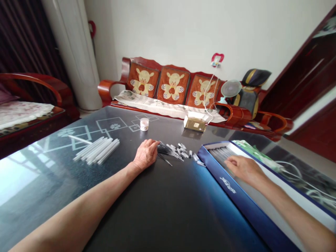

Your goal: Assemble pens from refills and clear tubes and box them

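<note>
My left hand (145,154) rests on the dark tabletop, its fingertips at the edge of a loose pile of thin black rods with white tips (172,152). Whether it grips any of them is hidden. My right hand (244,168) lies over an open blue box (223,183), with its fingers just past the box's near wall, above neat rows of dark slender items (219,154). A bundle of white plastic tubes (97,150) lies to the left of my left hand. A few white pieces (201,163) lie scattered beside the box's corner.
The glass-topped table (52,182) carries a small white jar (144,124) and a cardboard box (195,123) towards its far edge. Beyond stands a red wooden sofa (170,84) with cushions, newspaper and a small fan (231,88). White cables lie right of the blue box.
</note>
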The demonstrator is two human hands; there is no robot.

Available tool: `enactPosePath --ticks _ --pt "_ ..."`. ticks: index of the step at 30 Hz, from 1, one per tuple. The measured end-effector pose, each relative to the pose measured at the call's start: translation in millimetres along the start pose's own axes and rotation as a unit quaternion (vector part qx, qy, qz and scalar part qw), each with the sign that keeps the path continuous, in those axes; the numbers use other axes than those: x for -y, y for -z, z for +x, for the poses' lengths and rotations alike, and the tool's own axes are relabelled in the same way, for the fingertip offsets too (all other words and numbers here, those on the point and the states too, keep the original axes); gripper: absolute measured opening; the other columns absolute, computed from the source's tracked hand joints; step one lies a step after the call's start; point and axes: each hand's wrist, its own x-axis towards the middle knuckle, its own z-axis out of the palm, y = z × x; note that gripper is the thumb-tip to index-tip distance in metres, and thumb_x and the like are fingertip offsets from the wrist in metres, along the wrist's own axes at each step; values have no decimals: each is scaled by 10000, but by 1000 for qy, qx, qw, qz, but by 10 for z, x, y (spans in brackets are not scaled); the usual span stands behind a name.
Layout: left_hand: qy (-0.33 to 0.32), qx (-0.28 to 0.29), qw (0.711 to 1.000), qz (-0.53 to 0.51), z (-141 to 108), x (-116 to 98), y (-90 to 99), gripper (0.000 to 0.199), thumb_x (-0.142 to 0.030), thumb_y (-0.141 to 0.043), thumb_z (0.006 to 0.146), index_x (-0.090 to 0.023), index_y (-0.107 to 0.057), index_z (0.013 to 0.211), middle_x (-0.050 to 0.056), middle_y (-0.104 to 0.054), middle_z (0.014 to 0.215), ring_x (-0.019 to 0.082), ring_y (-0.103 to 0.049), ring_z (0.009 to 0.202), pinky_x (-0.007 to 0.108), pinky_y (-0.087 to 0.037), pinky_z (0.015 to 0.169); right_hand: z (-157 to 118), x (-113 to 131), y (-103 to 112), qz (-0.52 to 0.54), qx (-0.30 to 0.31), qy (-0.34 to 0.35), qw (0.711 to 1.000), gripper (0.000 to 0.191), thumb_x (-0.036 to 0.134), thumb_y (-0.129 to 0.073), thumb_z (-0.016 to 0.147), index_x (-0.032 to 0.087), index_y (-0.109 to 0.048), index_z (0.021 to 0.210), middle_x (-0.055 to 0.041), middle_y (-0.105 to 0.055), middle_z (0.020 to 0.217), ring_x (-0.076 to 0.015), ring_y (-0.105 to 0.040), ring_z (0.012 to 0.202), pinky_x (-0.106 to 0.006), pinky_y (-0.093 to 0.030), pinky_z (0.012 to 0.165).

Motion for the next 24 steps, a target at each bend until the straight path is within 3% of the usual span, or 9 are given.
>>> enactPosePath --ticks 3,6,9,14,18,24 --pt "22 59 998 29 48 -25 121 335 -179 -418 900 -192 -642 1149 92 -647 977 210 -582 874 339 -489 843 -41 200 88 34 -19 53 998 165 327 -553 743 258 -702 726 -104 -724 815 -200 -637 642 -318 -407 584" --pt "122 129 980 86 151 73 337 311 -204 -409 906 -208 -680 1059 96 -653 953 228 -609 917 333 -496 816 -134 595 42 105 -70 124 984 174 344 -524 787 277 -683 811 -86 -708 874 -212 -653 727 -327 -453 666" --pt "245 214 936 135 252 306 606 288 -220 -430 888 -190 -711 943 115 -684 999 233 -643 950 307 -508 794 -231 1087 -207 164 -66 181 967 205 345 -486 842 270 -676 848 -56 -683 842 -193 -644 707 -308 -463 660" --pt "344 269 883 173 306 673 870 221 -192 -538 798 -154 -731 899 153 -726 938 245 -691 888 290 -531 755 -255 1725 -769 208 -35 230 950 206 225 -467 872 215 -671 894 -62 -654 872 -189 -636 794 -299 -488 747" --pt "369 299 859 192 302 748 870 240 -239 -594 786 -176 -732 971 163 -725 990 244 -687 964 275 -526 818 -257 1898 -990 214 -73 252 941 207 177 -467 882 185 -666 936 -81 -638 903 -205 -616 863 -328 -479 823" --pt "365 322 850 202 274 730 836 262 -254 -607 791 -172 -730 1006 179 -710 1060 273 -666 1033 314 -521 870 -279 1878 -1062 238 -87 271 929 195 153 -462 894 173 -653 926 -76 -621 896 -193 -600 865 -325 -474 834"
